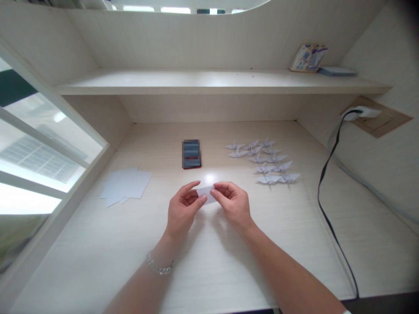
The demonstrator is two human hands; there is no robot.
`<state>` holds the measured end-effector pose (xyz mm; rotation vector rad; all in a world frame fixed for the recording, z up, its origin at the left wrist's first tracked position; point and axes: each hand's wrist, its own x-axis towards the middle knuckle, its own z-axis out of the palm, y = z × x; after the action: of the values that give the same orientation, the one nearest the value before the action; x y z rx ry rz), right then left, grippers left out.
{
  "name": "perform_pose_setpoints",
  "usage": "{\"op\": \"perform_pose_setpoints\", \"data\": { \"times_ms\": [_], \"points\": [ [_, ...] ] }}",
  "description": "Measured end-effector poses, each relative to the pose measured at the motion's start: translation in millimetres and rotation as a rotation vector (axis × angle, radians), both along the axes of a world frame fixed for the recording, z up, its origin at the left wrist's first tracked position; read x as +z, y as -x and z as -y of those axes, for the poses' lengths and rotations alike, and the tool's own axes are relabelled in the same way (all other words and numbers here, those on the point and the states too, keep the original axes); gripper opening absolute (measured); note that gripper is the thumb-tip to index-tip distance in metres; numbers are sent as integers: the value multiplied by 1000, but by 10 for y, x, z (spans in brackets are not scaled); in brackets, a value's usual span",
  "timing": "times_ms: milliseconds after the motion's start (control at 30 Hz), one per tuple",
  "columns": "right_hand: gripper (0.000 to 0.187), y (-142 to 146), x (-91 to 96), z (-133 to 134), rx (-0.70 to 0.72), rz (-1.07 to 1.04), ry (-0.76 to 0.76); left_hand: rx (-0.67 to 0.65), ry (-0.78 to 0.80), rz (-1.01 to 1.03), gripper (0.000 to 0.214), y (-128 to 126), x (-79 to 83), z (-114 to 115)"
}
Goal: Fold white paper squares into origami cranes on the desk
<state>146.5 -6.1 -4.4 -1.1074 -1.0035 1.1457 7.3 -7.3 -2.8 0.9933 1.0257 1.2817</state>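
Observation:
A small folded piece of white paper (207, 192) is held just above the desk (229, 261), near its middle. My left hand (182, 209) pinches its left side, thumb on top and fingers curled under. My right hand (233, 203) pinches its right side in the same way. A bracelet sits on my left wrist. Several finished white paper cranes (263, 159) lie in rows on the desk beyond and to the right of my hands. A small stack of flat white paper sheets (126, 185) lies to the left.
A phone (191, 153) lies flat behind my hands. A black cable (327, 192) runs from a wall socket (363, 114) down the right side of the desk. On the shelf (196, 83) above stand a small colourful box (308, 57) and a flat pad. A window is at the left.

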Motion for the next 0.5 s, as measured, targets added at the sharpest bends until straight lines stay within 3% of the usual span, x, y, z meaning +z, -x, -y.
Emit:
{"op": "perform_pose_setpoints", "data": {
  "times_ms": [200,500],
  "points": [
    [18,29,-10,16,-4,41,-4,95,-52,-208,26,9,24,30],
    [17,42,-29,13,-41,28,-28,144,-58,-204,30,-15,0,42]
  ]
}}
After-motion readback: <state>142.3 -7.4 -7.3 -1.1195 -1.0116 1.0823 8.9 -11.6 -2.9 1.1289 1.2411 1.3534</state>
